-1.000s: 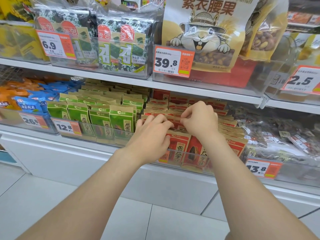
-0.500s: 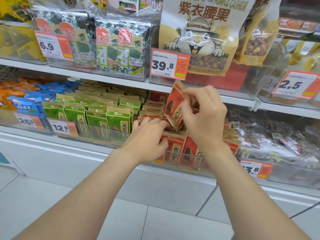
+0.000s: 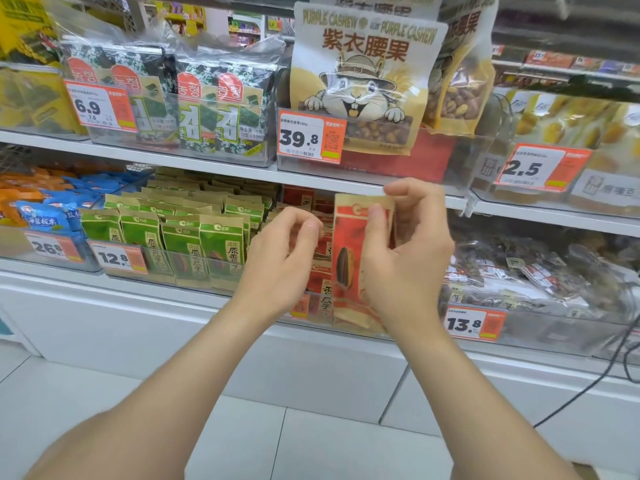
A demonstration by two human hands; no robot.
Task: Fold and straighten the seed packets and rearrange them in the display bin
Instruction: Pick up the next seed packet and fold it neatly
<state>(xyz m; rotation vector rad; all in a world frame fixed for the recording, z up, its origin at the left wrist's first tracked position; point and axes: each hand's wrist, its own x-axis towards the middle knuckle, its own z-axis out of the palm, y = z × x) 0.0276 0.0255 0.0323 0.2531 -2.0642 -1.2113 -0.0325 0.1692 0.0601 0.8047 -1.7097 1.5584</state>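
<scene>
At the far left lie shiny blue snack bags [image 3: 38,220]. Next to them, rows of green-and-kraft paper seed packets [image 3: 183,244] stand upright. The left hand [image 3: 284,258] hovers in front of the red row with its fingers loosely curled, and it holds nothing. Just right of it, the red-and-kraft paper seed packet [image 3: 349,268] is held in the air in front of the clear plastic display bin [image 3: 313,320], where the other red packets [image 3: 325,292] stand. Its long axis is vertical, its kraft top edge points up, and its printed face with a dark seed looks toward the camera. The right hand [image 3: 408,265] pinches it, thumb on the front and fingers behind. Further right lie crinkled transparent bags [image 3: 540,265] of dark dried goods.
</scene>
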